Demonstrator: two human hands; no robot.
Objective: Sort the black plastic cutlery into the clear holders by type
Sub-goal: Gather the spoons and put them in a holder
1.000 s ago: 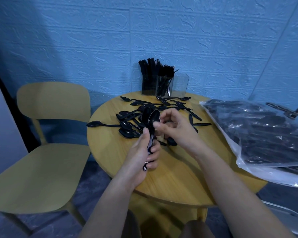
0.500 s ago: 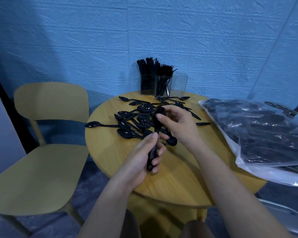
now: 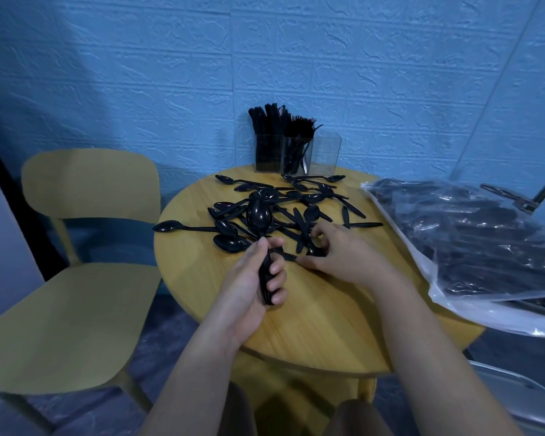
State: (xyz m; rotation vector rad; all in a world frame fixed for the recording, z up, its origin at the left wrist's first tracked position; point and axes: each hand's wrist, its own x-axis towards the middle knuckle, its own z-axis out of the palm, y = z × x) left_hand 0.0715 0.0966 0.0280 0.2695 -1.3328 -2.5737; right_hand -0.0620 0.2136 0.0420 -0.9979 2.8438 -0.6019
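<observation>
My left hand (image 3: 258, 278) grips a stack of black spoons (image 3: 258, 215) by the handles, bowls pointing up and away. My right hand (image 3: 343, 253) lies low on the round wooden table (image 3: 202, 278), its fingers and thumb pinching a loose black spoon (image 3: 312, 251) at the near edge of the spoon pile (image 3: 283, 206). Three clear holders stand at the table's far edge. The left holder (image 3: 266, 152) is packed with knives, the middle holder (image 3: 298, 155) has forks, and the right holder (image 3: 326, 152) looks empty.
A large clear plastic bag (image 3: 469, 247) full of black cutlery lies on the right, overhanging the table. A yellow chair (image 3: 76, 278) stands to the left. Part of a metal chair (image 3: 516, 404) shows at lower right. A blue textured wall is close behind the holders.
My right hand left the top of the stack in my left hand and dropped to the table, onto a loose spoon. The left hand still holds its stack.
</observation>
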